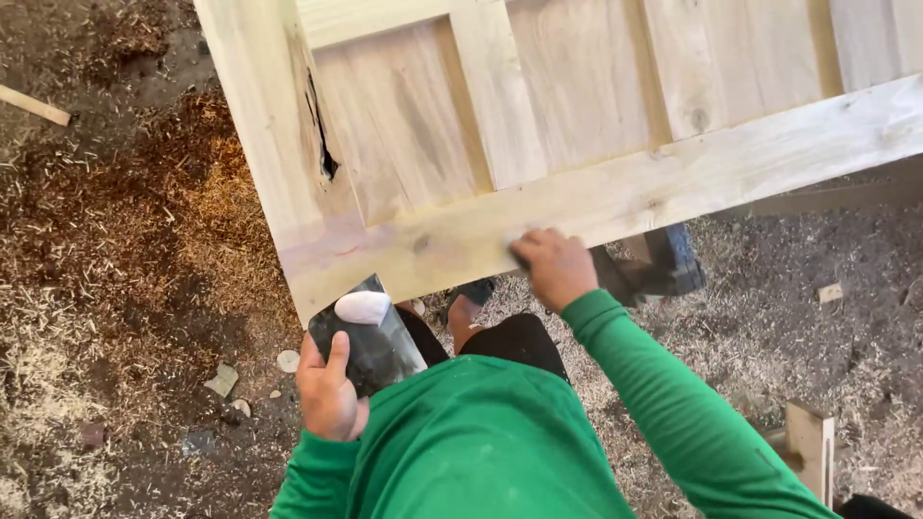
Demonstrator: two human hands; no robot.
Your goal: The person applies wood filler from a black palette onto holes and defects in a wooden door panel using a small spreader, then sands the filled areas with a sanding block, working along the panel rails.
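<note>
A pale wooden panelled door (673,183) lies flat in front of me, with a dark crack (322,144) in its left stile. My right hand (556,267), in a green sleeve, presses on the door's near rail. Its fingers are closed around a small dark tool (520,258), most of it hidden by the hand. My left hand (327,389) grips a dark flat board (375,346) just below the door's near left corner. A blob of white putty (362,308) sits on the board's far end. My thumb lies on the board's face.
Sawdust and wood shavings (144,250) cover the ground to the left and right. A dark support (668,264) stands under the door's edge. A wooden offcut (812,447) lies at lower right, a thin stick (34,104) at upper left, small pale chips (223,380) near my left hand.
</note>
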